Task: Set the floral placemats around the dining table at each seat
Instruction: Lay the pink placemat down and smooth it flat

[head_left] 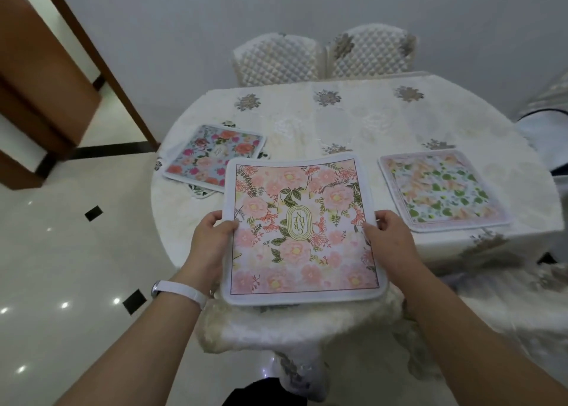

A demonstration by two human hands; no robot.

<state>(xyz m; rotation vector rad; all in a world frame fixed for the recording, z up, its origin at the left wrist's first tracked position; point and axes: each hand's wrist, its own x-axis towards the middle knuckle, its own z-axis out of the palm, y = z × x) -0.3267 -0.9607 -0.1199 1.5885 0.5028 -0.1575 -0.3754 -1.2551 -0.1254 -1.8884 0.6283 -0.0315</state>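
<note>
Three floral placemats in play. The pink peony placemat [302, 227], white-bordered with an oval "GARDEN" emblem at its middle, sits tilted at the near edge, held by both side edges. The blue placemat [215, 156] with red and pink roses lies flat at left; the green-leaf placemat [442, 190] lies flat at right.
</note>
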